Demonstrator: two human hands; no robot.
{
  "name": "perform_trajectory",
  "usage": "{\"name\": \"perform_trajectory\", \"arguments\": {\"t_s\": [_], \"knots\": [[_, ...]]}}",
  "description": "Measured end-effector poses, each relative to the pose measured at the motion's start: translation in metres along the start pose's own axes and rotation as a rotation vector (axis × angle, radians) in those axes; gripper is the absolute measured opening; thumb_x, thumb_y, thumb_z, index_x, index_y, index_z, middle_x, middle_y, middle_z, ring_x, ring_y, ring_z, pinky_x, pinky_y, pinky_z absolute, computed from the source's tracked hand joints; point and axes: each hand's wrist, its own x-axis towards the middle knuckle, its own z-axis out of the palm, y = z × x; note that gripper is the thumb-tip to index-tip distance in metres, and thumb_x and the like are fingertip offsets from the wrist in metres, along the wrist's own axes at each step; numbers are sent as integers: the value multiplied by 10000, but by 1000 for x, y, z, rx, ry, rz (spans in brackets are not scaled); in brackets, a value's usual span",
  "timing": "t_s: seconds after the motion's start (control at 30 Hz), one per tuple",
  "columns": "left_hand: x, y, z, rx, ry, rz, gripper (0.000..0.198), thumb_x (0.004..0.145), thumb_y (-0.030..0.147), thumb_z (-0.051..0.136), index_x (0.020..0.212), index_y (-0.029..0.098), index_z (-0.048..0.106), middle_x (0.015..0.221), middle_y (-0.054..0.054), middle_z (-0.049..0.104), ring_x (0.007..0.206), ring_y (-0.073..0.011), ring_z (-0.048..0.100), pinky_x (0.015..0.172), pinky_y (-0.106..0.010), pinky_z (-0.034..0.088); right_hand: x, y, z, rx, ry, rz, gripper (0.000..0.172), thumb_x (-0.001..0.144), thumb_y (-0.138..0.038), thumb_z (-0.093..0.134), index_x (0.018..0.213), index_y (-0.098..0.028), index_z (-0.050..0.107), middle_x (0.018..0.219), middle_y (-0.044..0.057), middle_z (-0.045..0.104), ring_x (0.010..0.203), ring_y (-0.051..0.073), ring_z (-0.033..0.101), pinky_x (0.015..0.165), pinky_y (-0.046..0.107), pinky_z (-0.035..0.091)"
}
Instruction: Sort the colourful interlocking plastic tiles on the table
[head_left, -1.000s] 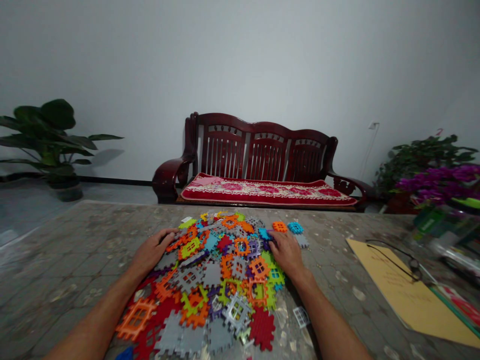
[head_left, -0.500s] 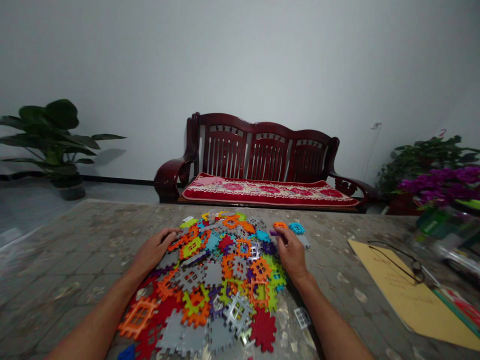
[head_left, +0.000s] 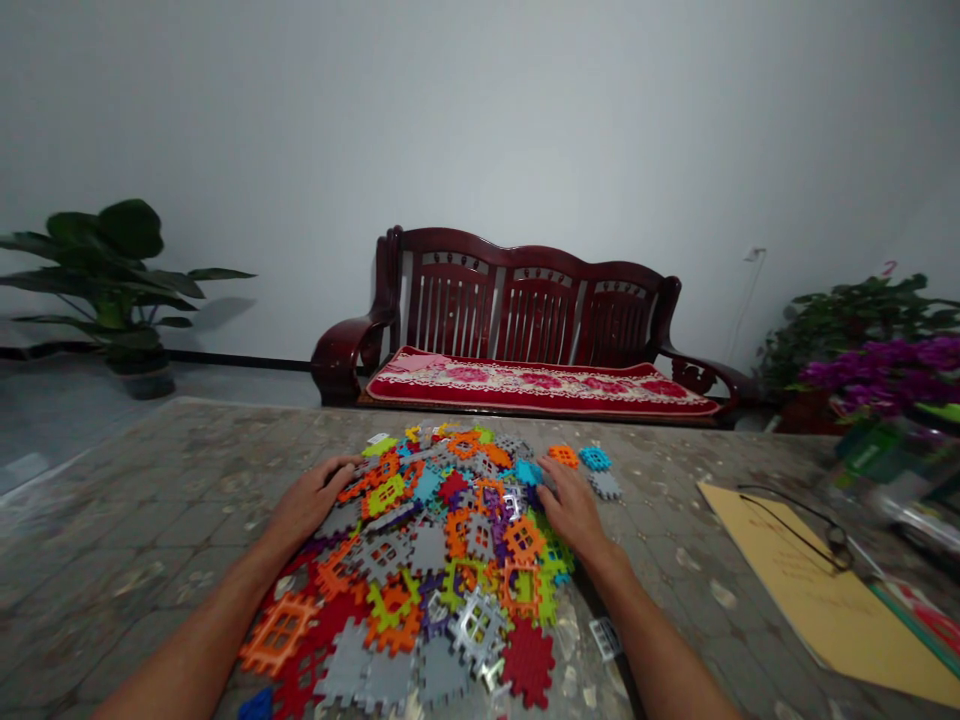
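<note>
A heap of flat plastic pieces (head_left: 430,548) lies on the table (head_left: 142,570), between the person's forearms. Most pieces are squarish with toothed edges, in orange, grey, red, lime green, blue and purple, with a little yellow at the far end. Some are solid plates, some are open frames, and others have crossbars like window panes. They overlap at many angles. Toward the near side, an orange window piece (head_left: 280,634) sits at the left, a solid red plate (head_left: 528,662) at the right, and a pale grey window piece (head_left: 478,622) near the red one.

The two hands are well apart, one on each side of the heap. The left hand (head_left: 313,502) rests at its left edge, fingers loosely extended and thumb spread from them. The right hand (head_left: 571,505) reaches in from the right, fingertips at the edge by some blue and purple pieces; whether they pinch one I cannot tell.

Just beyond the right hand lie an orange piece (head_left: 563,456), a blue piece (head_left: 595,458) and a grey piece (head_left: 605,485). Farther right, glasses (head_left: 837,548) rest on a tan folder (head_left: 810,600). Behind the table stands a dark red wooden bench (head_left: 534,250) with a floral red cover (head_left: 540,387).
</note>
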Motion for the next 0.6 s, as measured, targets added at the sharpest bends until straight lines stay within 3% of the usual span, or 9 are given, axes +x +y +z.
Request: {"name": "perform_trajectory", "arguments": {"t_s": [0.1,0.23,0.43,0.6], "knots": [[-1,2,0,4,5,-12,514,809,534,376,1071,236,702,1144,-38,728,1018,-255,656,962,-349,475,0,2,2,-84,-105,12,421,862,-246,532,1274,-241,621,1266,63,658,1206,230,553,1061,394,394],[-2,4,-1,-1,4,-17,528,803,540,375,1075,228,704,1155,-44,724,1037,-253,655,954,-340,481,1,0,1,-116,-108,33,338,905,-234,490,1192,-243,669,1178,50,698,1123,215,594,1017,364,413],[-1,1,0,-5,-15,-5,536,804,555,382,1085,225,697,1156,-54,725,1054,-260,652,961,-353,475,2,-1,1,20,48,64,324,926,-284,435,1118,-224,688,1085,75,718,1029,215,627,955,349,451],[-1,1,-1,8,-10,8,544,806,559,365,1076,229,703,1166,-50,722,1054,-264,652,967,-350,472,5,20,-11,159,258,238,430,882,-335,389,1193,-190,648,1102,77,714,982,224,645,890,351,490]]}}
